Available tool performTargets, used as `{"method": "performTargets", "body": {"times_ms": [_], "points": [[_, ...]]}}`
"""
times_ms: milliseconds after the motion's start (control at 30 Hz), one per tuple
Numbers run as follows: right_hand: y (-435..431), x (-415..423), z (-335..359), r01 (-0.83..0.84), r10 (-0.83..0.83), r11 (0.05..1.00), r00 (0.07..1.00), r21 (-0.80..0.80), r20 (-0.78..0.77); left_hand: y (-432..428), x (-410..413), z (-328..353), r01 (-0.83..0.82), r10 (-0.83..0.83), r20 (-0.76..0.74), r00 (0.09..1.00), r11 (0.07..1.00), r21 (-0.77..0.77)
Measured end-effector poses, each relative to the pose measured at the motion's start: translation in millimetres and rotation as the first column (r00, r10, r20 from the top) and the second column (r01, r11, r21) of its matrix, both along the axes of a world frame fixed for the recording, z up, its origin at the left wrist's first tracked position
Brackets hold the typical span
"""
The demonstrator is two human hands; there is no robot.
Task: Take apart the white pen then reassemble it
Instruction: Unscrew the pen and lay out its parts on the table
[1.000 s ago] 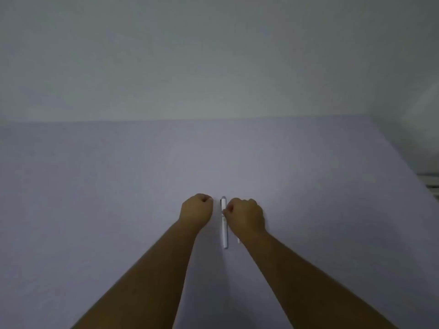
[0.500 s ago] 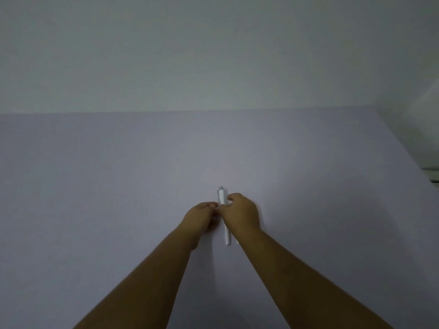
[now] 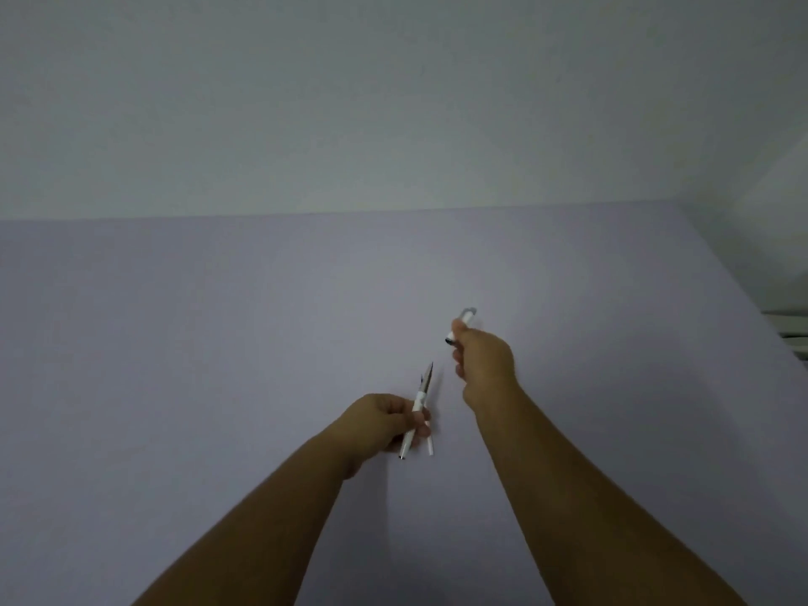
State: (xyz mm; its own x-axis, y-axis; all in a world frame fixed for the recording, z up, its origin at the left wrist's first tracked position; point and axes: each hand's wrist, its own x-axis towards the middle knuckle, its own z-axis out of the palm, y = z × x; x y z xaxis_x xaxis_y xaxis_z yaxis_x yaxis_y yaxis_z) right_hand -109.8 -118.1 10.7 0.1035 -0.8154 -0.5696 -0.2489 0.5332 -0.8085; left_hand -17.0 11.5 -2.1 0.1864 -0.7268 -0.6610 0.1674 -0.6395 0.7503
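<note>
The white pen is in two pieces above the lilac table (image 3: 218,365). My left hand (image 3: 378,424) is shut on the pen body (image 3: 415,413), a thin white shaft whose dark pointed tip aims up and away from me. My right hand (image 3: 485,358), up and to the right of it, is shut on the white pen cap (image 3: 462,322), whose open dark end shows beside my fingers. The two pieces are apart, with a clear gap between them. A small white piece (image 3: 430,446) lies on the table just right of my left hand.
The table's far edge meets a plain pale wall (image 3: 393,102). Its right edge runs diagonally down at the far right, where a white slatted object (image 3: 793,334) shows past it.
Both hands were together on the whole pen lying on the table. Now the pen is lifted and pulled apart, my right hand moving up and right with the cap.
</note>
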Motion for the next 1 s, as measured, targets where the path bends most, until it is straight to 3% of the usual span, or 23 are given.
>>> {"method": "performTargets", "body": {"times_ms": [67, 133, 233, 533, 1000], "points": [[-5, -10, -2, -0.133, 0.127, 0.989, 0.988, -0.066, -0.082, 3, 2, -2, -0.060, 0.060, -0.041, 0.997, 0.998, 0.015], [2, -18, -9, -0.386, 0.342, 0.916, 0.894, -0.111, -0.288, 5, 6, -4, -0.140, 0.141, -0.068, 0.988, 0.990, 0.013], [19, -25, -27, -0.534, 0.430, 0.839, 0.768, -0.103, -0.474, 6, 8, -5, -0.197, 0.198, -0.053, 0.979, 0.980, 0.023], [38, -29, -47, -0.511, 0.346, 0.839, 0.767, -0.187, -0.541, 5, 1, -6, -0.237, 0.237, 0.023, 0.971, 0.971, 0.004], [41, -36, -39, -0.495, 0.338, 0.848, 0.781, -0.191, -0.526, 7, -5, 2, -0.225, 0.223, 0.095, 0.970, 0.974, 0.006]]}}
